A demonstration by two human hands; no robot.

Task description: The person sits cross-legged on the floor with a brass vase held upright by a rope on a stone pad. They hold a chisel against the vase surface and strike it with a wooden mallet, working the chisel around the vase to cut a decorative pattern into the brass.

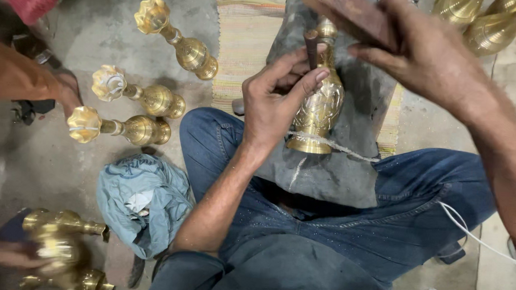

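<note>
Vase (321, 104), brass and engraved, lay on a grey cloth (333, 172) across the person's lap, with a string (334, 145) round its foot. The left hand (275, 99) was closed on a punch (312, 48) set against the vase's neck; the right hand (419, 50) gripped a wooden block (350, 14) raised above it. A skewed blow would likely have glanced onto the thumb or skidded the punch across the engraving, since the round vase could roll on soft cloth.

Soft, even overhead light falls on the brass vase (321, 101), drawing bright glints from its engraved body; above it the right hand (419, 53) blurs with motion, while the far lower-left frame corner smears.
</note>
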